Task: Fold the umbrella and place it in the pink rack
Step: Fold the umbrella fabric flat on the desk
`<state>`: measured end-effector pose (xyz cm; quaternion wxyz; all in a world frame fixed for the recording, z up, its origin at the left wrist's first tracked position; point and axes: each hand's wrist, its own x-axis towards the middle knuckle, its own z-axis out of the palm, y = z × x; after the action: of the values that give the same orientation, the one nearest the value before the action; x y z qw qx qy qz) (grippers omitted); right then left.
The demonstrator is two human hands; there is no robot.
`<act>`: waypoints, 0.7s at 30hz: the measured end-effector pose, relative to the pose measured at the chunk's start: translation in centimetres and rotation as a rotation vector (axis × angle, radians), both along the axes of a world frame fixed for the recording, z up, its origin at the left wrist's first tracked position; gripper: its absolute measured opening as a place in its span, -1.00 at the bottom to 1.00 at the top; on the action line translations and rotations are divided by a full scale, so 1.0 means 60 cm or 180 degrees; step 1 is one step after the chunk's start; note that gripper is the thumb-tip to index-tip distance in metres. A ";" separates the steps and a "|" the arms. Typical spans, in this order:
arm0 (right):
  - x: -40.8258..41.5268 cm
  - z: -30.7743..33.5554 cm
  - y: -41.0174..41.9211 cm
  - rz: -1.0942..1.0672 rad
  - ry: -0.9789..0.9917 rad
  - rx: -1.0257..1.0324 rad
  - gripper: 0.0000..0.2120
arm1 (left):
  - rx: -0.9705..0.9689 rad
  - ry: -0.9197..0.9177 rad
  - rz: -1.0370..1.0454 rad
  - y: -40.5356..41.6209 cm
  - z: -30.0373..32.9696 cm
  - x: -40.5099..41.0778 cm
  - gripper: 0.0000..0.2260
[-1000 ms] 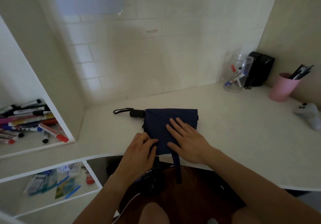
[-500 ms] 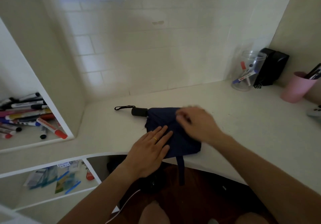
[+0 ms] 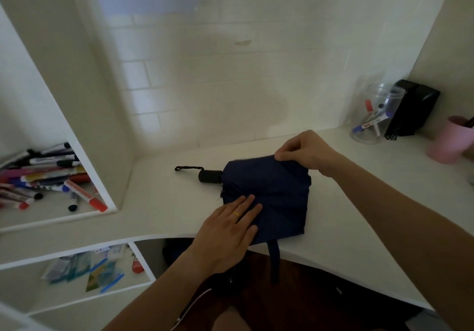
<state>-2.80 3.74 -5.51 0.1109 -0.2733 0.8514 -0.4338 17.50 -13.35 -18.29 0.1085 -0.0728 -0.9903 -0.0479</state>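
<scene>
White tiled alcove, dim light; pale desk (image 3: pixel 346 217) runs from an open cubby at the left edge to the right corner.

Navy umbrella (image 3: pixel 269 194) lies on the desk near the front edge, canopy collapsed into a flattish bundle. Black handle (image 3: pixel 209 176) points left toward the cubby, wrist loop trailing flat on the desk beyond it. Closure strap (image 3: pixel 274 258) hangs down over the front edge.

Left hand (image 3: pixel 228 233): forearm comes up from the lower left, palm down, fingers (image 3: pixel 246 203) straight and spread a little, pressed flat on the near-left part of the fabric. Not gripping, only weighting it. Yellow ring on one finger.

Right hand (image 3: pixel 305 151): forearm reaches in from the lower right across the desk, wrist bent, knuckles up. Thumb and forefinger pinch a fold of cloth at the bundle's far edge, other fingers curled; whether the fold is lifted off the bundle is hard to judge from this angle.

Pink rack (image 3: pixel 447 142), a cup-shaped holder, stands at the right edge of the desk, partly cut off by the frame, well apart from the umbrella. Clear jar (image 3: pixel 375 117) with markers inside sits in the back right corner, black box (image 3: pixel 413 110) just beside it against the wall. Loose markers (image 3: pixel 46 176) are heaped in the left cubby.
</scene>
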 end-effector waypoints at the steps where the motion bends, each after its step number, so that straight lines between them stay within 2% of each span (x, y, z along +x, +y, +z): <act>1: 0.010 0.005 0.003 0.0020 0.0099 -0.0236 -0.99 | 0.0003 0.0015 0.0004 0.001 0.000 -0.002 -0.47; 3: 0.025 0.007 0.009 0.0009 0.0106 -0.0759 -0.89 | -0.0007 0.0011 0.0029 0.001 -0.001 -0.008 -0.47; 5: 0.028 0.004 0.022 0.0051 0.0036 -0.0795 -0.92 | -0.0017 0.0026 0.0064 0.002 -0.003 -0.012 -0.47; 6: 0.026 0.003 0.025 0.0055 0.0089 -0.0637 -0.89 | -0.0017 0.0032 0.0074 0.004 -0.003 -0.013 -0.47; 8: 0.015 0.004 0.031 -0.0151 0.0099 -0.0278 -0.57 | -0.0015 0.0012 0.0079 0.007 0.000 -0.013 -0.45; 10: 0.008 0.008 0.027 -0.0659 -0.0239 0.0302 -0.28 | -0.0006 -0.0032 0.0079 0.008 0.003 -0.012 -0.43; 11: 0.010 0.011 0.024 -0.0821 -0.0509 0.0631 -0.25 | -0.0006 -0.0045 0.0076 0.008 0.004 -0.012 -0.43; 13: 0.013 0.011 0.017 -0.0857 -0.1012 0.0985 -0.42 | -0.0016 -0.0073 0.0085 0.008 0.005 -0.011 -0.42; 15: 0.017 0.011 0.012 -0.0994 -0.1152 0.0528 -0.61 | 0.0013 -0.0085 0.0093 0.008 0.004 -0.011 -0.42; 18: 0.009 0.016 0.016 -0.1166 -0.1028 -0.1031 -0.58 | 0.0033 -0.0045 0.0087 0.009 0.004 -0.010 -0.43; 19: 0.015 0.023 0.020 -0.1091 -0.0945 -0.1366 -0.55 | 0.0035 -0.0051 0.0086 0.008 0.004 -0.010 -0.43; 21: 0.040 0.033 0.035 -0.0749 -0.0672 -0.1525 -0.53 | 0.0074 -0.0017 0.0095 0.007 0.001 -0.010 -0.43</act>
<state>-0.40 5.82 -3.55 0.0801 -0.1444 0.7342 -0.6586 16.91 -12.92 -18.21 0.1074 -0.0566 -0.9909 -0.0580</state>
